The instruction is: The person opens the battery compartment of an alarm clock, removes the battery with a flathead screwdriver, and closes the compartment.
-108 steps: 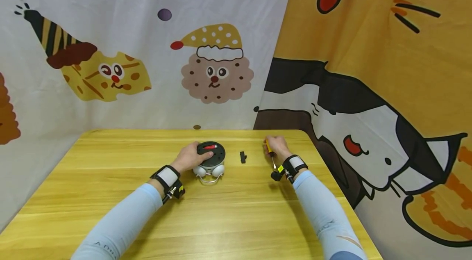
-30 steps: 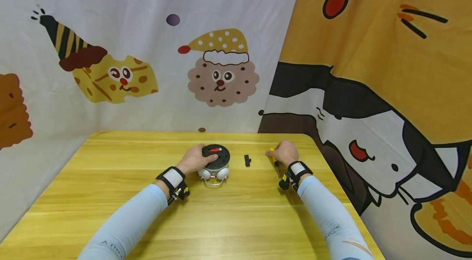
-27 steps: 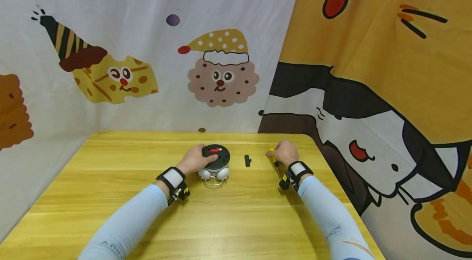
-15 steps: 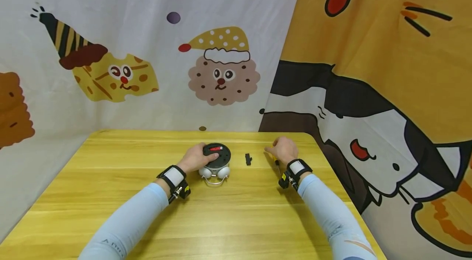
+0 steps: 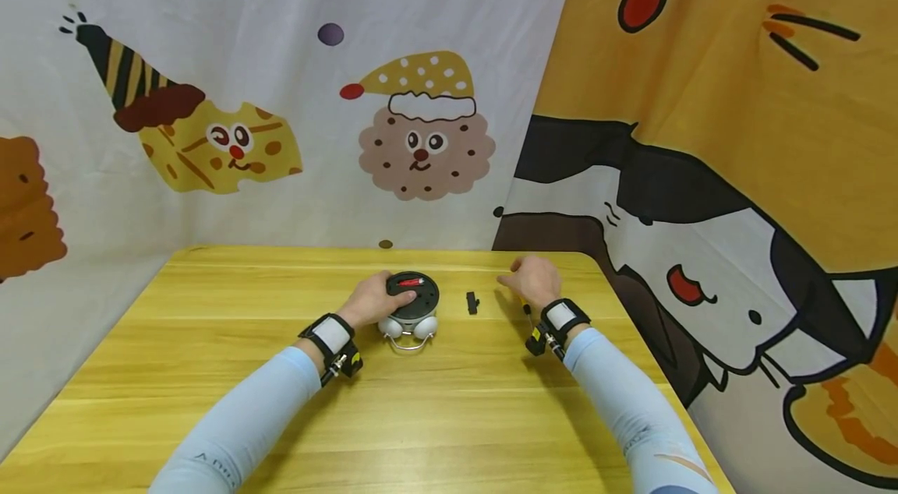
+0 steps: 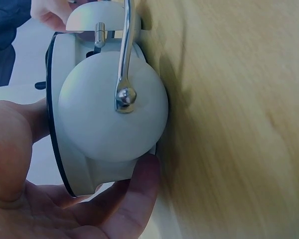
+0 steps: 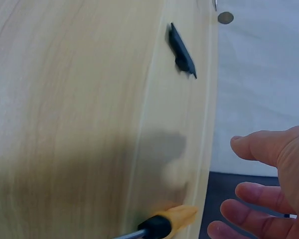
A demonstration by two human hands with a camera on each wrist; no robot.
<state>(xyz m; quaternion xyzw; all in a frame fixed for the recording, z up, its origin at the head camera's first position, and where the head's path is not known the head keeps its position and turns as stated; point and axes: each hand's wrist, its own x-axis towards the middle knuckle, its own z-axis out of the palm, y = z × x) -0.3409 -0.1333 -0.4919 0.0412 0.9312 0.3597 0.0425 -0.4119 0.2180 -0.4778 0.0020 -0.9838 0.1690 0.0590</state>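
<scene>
My left hand [image 5: 369,301] holds a white twin-bell alarm clock [image 5: 426,298], thumb on its black back and fingers around the side. The clock lies face down, and a red battery [image 5: 411,282] shows in its back. In the left wrist view one white bell [image 6: 104,114] and the metal handle are close up. My right hand [image 5: 536,281] hovers with spread fingers, holding nothing. Below it on the table lies a screwdriver [image 7: 182,217] with a yellow and black handle, partly covered by the hand in the head view. Between clock and right hand lies a small black plastic cover [image 5: 472,303].
The yellow wood-grain table [image 5: 421,416] ends at a back edge just beyond the clock. A white curtain [image 5: 281,221] with cartoon prints hangs behind it, and an orange and black cat print [image 5: 687,182] covers the right side.
My right hand has let go of the screwdriver, which is laid on the table, and has lifted a little and shifted slightly left. The left hand stays on the clock.
</scene>
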